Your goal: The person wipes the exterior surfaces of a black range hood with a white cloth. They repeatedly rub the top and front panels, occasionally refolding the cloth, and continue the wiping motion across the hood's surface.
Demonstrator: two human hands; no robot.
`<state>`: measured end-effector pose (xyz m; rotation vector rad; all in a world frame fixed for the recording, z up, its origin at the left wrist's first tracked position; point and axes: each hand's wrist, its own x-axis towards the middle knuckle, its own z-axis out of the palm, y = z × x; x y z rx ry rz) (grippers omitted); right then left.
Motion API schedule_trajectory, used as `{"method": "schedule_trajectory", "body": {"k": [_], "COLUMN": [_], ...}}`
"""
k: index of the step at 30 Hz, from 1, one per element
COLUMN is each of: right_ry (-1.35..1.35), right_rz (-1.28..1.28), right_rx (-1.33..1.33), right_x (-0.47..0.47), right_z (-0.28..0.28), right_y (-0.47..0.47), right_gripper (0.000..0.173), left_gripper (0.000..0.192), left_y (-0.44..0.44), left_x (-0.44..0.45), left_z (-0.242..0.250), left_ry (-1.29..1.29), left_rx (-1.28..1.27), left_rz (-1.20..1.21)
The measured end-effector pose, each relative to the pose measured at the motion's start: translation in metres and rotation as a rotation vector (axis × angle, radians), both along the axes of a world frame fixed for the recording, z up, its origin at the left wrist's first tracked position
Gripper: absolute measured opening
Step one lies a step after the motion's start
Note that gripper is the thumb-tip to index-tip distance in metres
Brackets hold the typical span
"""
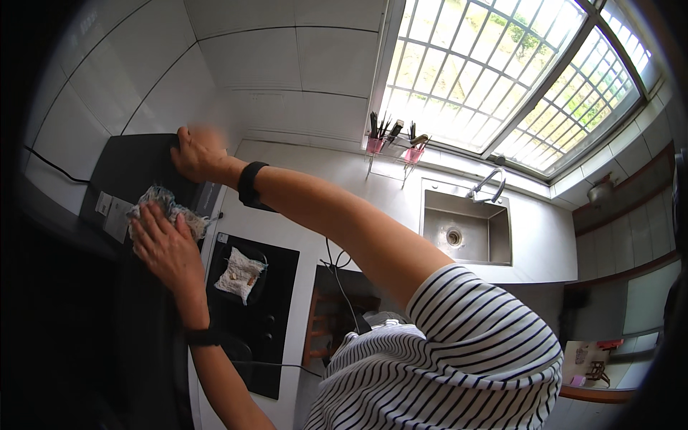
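My left hand [167, 247] lies flat on a crumpled, frayed, pale mesh rag [188, 215], pressing it to the sloping face of a dark range hood [140, 164]. Part of the rag is hidden under the palm. Higher up, my right hand [196, 156] grips the hood's far corner, its fingers bent at the edge. A blurred patch lies beside that hand. Below the hood, a second whitish rag [242, 273] with small brownish bits on it is spread over a burner of the black glass cooktop [285, 301]. Pale labels [115, 217] are stuck to the hood near my left hand.
A white countertop [322, 166] runs from the cooktop to a steel sink [462, 231] with a faucet [489, 185]. A wire rack [395, 153] with pink utensil cups stands below the barred window. Black cords [341, 290] hang at the counter's front. White tiles [258, 59] line the wall.
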<state>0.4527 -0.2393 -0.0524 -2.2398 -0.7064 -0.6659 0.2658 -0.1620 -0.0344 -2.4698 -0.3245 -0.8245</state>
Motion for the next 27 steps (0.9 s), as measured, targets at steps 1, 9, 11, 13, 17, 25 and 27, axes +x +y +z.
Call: {"method": "schedule_trajectory", "body": {"k": [1,9,11,13,17,25,27], "right_ry": [0.04,0.234,0.234,0.261,0.355,0.387,0.283], "right_rz": [0.017,0.033,0.045,0.051,0.108,0.086,0.057], "right_rx": [-0.007,-0.065,-0.068,-0.079,-0.098,-0.176,-0.252], "right_x": [-0.002,-0.015,-0.018,-0.022,-0.028,-0.026,-0.02], "right_z": [0.004,0.03,0.033,0.036,0.046,0.046,0.04], "right_y": [-0.004,-0.024,-0.028,-0.03,-0.035,-0.03,-0.026], "right_gripper": [0.04,0.046,0.046,0.046,0.048,0.052,0.037], "left_gripper": [0.053,0.072,0.079,0.079,0.081,0.078,0.073], "left_y": [-0.006,-0.007,0.001,0.012,0.032,0.079,0.099], "left_x": [0.006,0.002,-0.018,-0.045,-0.105,-0.217,-0.243], "left_z": [0.001,-0.009,-0.013,-0.014,-0.014,-0.026,-0.034], "left_ry": [-0.001,0.073,0.016,0.002,-0.043,-0.121,-0.138], "left_rx": [0.0,-0.035,0.008,0.014,-0.038,-0.089,-0.063], "left_rz": [-0.044,-0.129,-0.162,-0.158,-0.164,0.056,0.126]}}
